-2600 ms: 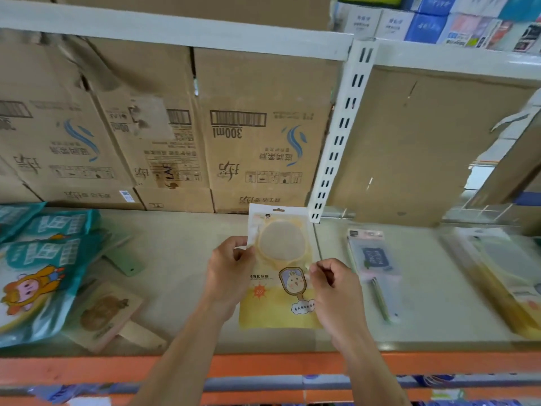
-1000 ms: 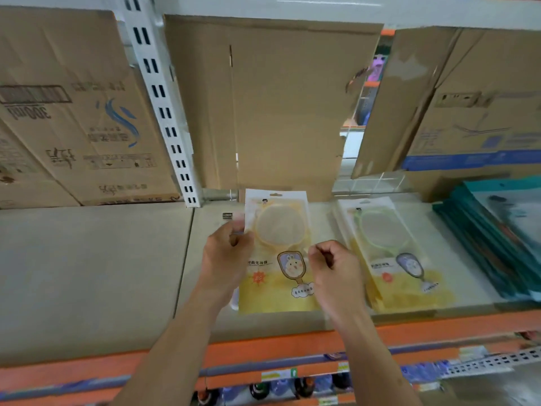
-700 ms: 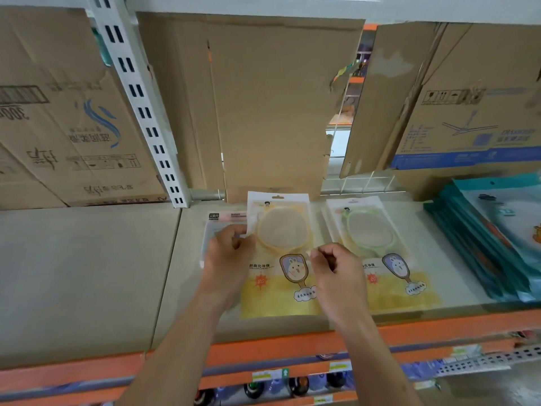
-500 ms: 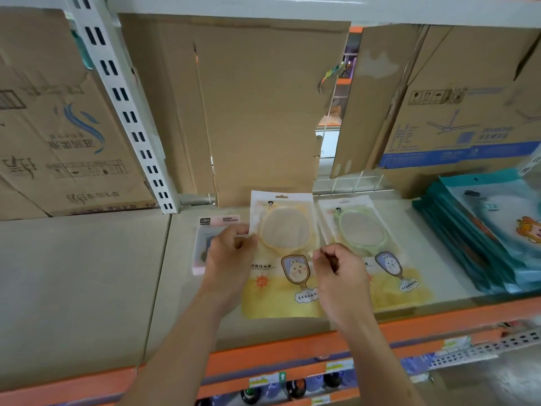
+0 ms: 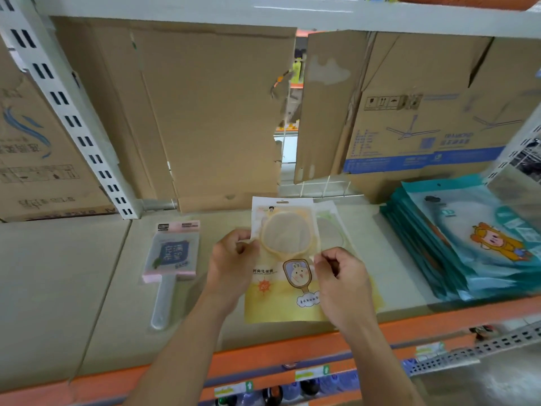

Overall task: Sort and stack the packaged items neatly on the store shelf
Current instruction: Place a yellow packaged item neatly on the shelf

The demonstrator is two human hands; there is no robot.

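Yellow mirror pkt (image 5: 288, 276): flat glossy plastic pouch, hang slot at top, round clear window showing a yellow-rimmed round mirror, cartoon rabbit-mirror print below. It sits at the shelf front-centre, over a 2nd similar pkt (image 5: 332, 231) w/ green rim that lies flat and peeks out on the right; can't tell if the two touch. L hand (image 5: 231, 265) pinches the pkt's left edge, thumb on front. R hand (image 5: 342, 282) pinches the right edge mid-height, fingers curled. Shelf board (image 5: 73, 288) is beige, matte; orange metal front rail (image 5: 263, 356) w/ price tags. Left, apart: pink-carded pkt (image 5: 172, 253) w/ clear handle, flat. Right: fanned stack of teal glossy pouches (image 5: 468, 244). Back: brown corrugated cartons (image 5: 219, 112), one w/ ceiling-fan print (image 5: 424, 127); white slotted upright (image 5: 70, 112).
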